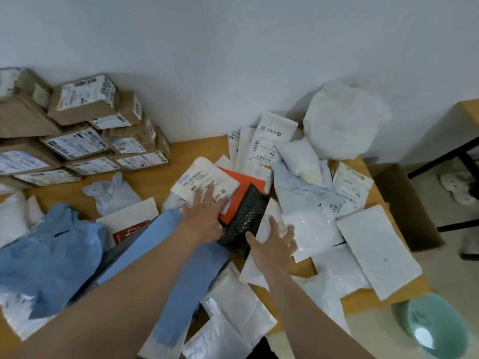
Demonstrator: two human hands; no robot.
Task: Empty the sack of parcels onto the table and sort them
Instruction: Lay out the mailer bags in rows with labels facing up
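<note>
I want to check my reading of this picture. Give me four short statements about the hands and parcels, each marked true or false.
1. Brown boxes are stacked at the far left, against the wall. True.
2. The left hand rests on a blue parcel. False: its fingers lie on a white labelled envelope.
3. The black dotted parcel lies between the left hand and the right hand. True.
4. The right hand grips a brown box. False: it is spread open over white parcels.

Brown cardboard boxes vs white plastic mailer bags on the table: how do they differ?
The brown cardboard boxes are rigid blocks, stacked in tiers against the wall at far left; the white plastic mailer bags lie flat, scattered and overlapping, at right. No hand touches the boxes; the right hand is over the bags. Both kinds carry printed labels.
</note>
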